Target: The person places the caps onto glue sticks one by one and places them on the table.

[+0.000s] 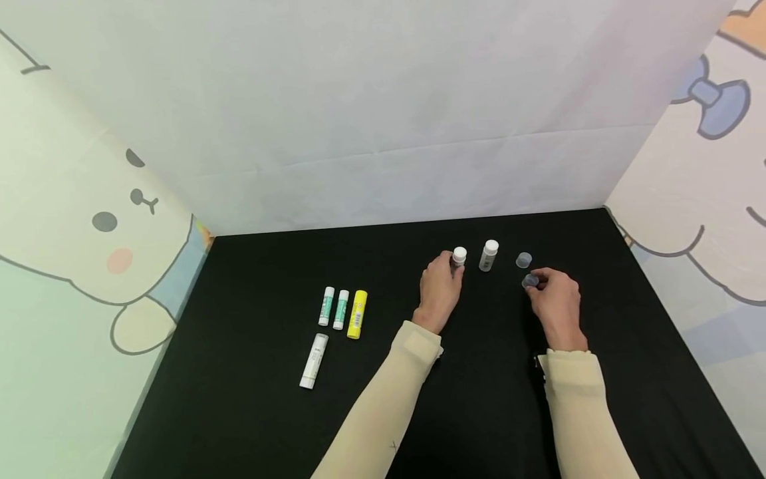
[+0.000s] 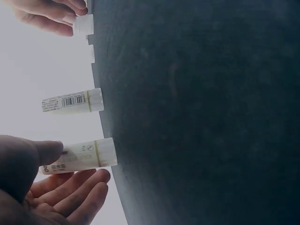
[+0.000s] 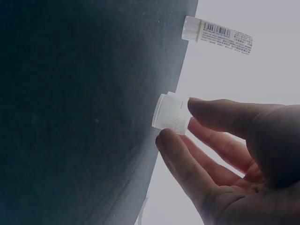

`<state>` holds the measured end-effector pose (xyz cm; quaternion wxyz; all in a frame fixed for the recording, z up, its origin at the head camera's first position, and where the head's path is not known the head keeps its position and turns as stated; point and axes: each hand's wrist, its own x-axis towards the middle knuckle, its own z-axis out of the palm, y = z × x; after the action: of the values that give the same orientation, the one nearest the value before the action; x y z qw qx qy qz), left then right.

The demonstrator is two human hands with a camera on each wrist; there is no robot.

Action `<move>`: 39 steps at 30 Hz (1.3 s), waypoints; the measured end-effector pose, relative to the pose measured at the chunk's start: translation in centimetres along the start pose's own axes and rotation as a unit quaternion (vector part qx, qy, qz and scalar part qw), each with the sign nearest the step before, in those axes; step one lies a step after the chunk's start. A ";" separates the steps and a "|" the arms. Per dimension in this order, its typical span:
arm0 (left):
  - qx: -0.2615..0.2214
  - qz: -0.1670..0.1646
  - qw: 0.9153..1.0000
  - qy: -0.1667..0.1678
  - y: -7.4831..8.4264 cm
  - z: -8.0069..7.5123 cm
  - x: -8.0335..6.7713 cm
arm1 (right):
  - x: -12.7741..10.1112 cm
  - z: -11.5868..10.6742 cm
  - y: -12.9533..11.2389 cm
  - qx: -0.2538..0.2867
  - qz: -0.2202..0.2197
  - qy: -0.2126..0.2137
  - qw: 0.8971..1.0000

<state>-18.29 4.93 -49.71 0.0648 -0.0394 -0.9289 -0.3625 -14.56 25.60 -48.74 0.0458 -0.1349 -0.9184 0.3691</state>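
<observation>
My left hand (image 1: 439, 293) has its thumb and fingers around a white glue stick (image 2: 77, 158) that stands upright on the black table. A second white glue stick (image 1: 488, 257) stands just to its right. My right hand (image 1: 556, 305) pinches a clear plastic cap (image 3: 169, 112) between thumb and finger at the tabletop. Just behind that cap, another clear cap (image 1: 523, 260) sits on the table. In the head view, the left fingers hide the lower part of the stick they hold.
Left of my arms lie two green-and-white glue sticks (image 1: 326, 306), a yellow glue stick (image 1: 357, 315) and a white tube-shaped stick (image 1: 314, 361). Under my left forearm, a small white thing (image 1: 441, 352) peeks out. A pale curtain (image 1: 383, 179) borders the table's back edge.
</observation>
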 end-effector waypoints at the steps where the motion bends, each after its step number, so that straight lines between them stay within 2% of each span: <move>1: -0.001 0.000 1.000 0.000 0.0 0.0 0.0 | 0.1 0.1 0.0 0.000 0.000 0.001 1.000; 11: 0.005 -0.005 1.000 -0.017 -0.2 -0.2 0.1 | 0.4 0.5 0.1 0.003 -0.022 0.026 0.999; 18: 0.011 0.001 1.000 -0.021 0.0 -0.4 -0.2 | 0.4 0.5 -0.1 -0.001 -0.001 0.027 1.000; 32: 0.014 0.023 0.999 -0.028 0.1 -1.5 -1.1 | -0.3 0.4 -0.8 0.024 0.012 0.024 0.999; 39: 0.018 0.014 0.999 -0.028 0.1 -1.8 -1.8 | -0.7 0.6 -1.4 0.027 0.018 0.009 0.999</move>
<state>-16.35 3.67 -48.60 0.0444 -0.0619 -0.9360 -0.3438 -14.27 24.04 -48.17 0.0509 -0.1536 -0.9049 0.3938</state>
